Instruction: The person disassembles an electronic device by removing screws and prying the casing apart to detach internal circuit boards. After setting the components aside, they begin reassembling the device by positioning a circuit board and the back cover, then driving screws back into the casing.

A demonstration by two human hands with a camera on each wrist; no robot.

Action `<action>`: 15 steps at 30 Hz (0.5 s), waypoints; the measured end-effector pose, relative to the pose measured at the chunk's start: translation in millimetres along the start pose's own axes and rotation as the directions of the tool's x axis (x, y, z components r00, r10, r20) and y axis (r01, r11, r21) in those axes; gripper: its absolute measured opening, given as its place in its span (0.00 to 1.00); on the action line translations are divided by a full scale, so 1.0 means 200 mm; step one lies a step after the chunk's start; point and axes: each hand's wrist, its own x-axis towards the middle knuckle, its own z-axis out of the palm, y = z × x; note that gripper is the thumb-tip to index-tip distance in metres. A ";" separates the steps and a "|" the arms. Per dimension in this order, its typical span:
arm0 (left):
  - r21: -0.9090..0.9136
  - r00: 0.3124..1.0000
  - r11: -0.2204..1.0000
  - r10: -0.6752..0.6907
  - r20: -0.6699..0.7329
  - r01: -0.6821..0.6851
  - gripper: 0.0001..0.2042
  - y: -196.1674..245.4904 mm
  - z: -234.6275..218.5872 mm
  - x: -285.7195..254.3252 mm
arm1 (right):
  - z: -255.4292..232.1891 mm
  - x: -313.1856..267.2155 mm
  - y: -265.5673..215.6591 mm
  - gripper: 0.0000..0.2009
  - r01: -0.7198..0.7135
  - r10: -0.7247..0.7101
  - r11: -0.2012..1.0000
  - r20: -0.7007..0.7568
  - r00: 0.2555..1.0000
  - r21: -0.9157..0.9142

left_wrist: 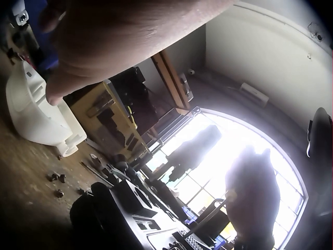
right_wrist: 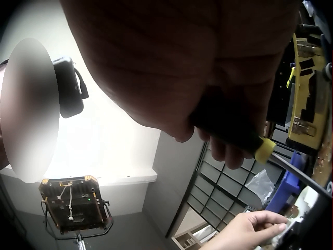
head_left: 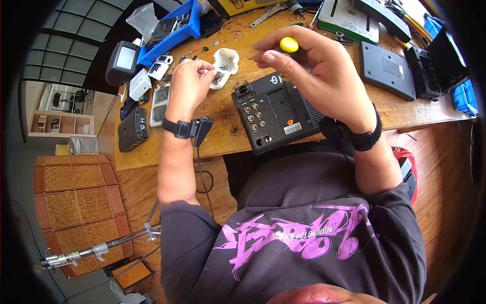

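Observation:
My right hand [head_left: 324, 76] grips a screwdriver, its yellow end cap [head_left: 289, 44] showing between thumb and fingers. In the right wrist view the screwdriver has a dark handle, a yellow collar [right_wrist: 265, 150] and a metal shaft. Below that hand lies a black device [head_left: 273, 109] with round connectors along one side. My left hand [head_left: 188, 86] is at the edge of a white two-part container [head_left: 226, 58] holding small dark pieces. Its thumb and forefinger are bent close together; whether they pinch anything small cannot be seen.
A blue tray [head_left: 172, 33] and a grey-black device [head_left: 123, 58] stand at the back left. A black battery-like block [head_left: 132, 129] lies near the left edge. On the right are a flat dark panel [head_left: 389, 68] and a green-edged plate [head_left: 349, 23]. Small loose parts dot the wooden table [head_left: 215, 137].

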 end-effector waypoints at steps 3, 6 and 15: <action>-0.028 0.995 0.996 0.078 -0.066 -0.080 0.09 -0.04 0.04 0.05 | -0.01 0.00 0.02 0.12 0.038 -0.038 0.999 -0.027 0.999 0.016; 0.046 0.981 0.983 0.180 -0.076 -0.177 0.10 -0.05 0.06 0.09 | -0.02 0.01 0.02 0.12 0.022 -0.021 0.999 -0.044 0.999 0.026; 0.110 0.990 0.985 0.126 0.061 -0.132 0.13 0.04 0.09 0.24 | -0.08 0.00 -0.03 0.12 -0.076 0.070 0.968 0.031 0.997 0.240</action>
